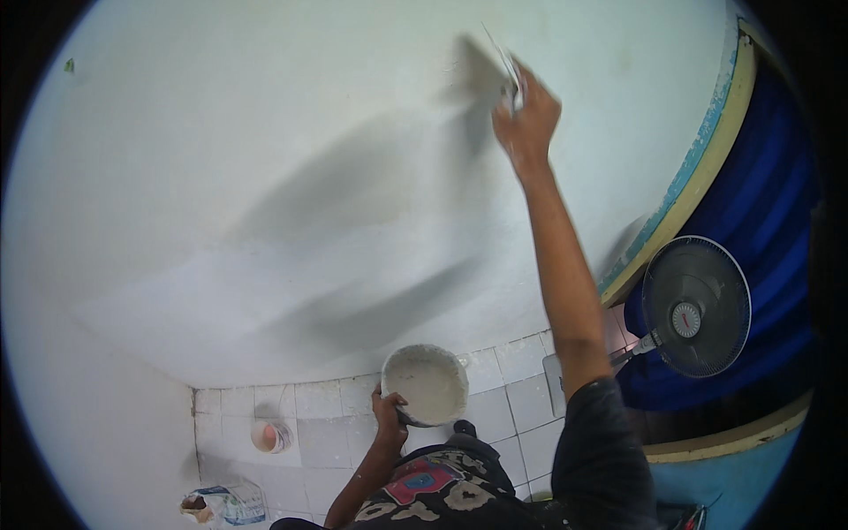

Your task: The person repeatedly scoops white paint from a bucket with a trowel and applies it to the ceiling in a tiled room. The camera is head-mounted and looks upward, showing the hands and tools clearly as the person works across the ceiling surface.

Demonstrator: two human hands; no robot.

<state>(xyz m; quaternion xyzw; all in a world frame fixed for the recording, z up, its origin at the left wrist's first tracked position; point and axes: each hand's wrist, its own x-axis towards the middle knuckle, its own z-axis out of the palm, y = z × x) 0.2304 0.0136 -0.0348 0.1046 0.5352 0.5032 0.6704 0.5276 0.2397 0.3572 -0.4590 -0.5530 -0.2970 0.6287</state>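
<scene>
My right hand (pixel 528 128) is raised high at the wall (pixel 265 115), its fingers closed round a thin-bladed putty knife (pixel 502 55). The blade appears nearly edge-on and points up and to the left; whether it touches the wall I cannot tell. Low in front of my body, my left hand (pixel 389 413) grips the left side of a round bucket (pixel 386 369), with its thumb at the rim. Pale grey putty (pixel 428 389) shows inside the bucket, and smears coat the rim.
A standing fan (pixel 698 305) is on the right, before a blue curtain (pixel 764 212) in a cream door frame (pixel 707 190). On the tiled floor (pixel 327 442) at left are a small whitish tub (pixel 270 436) and a crumpled opened bag (pixel 231 503). Shadows fall across the wall.
</scene>
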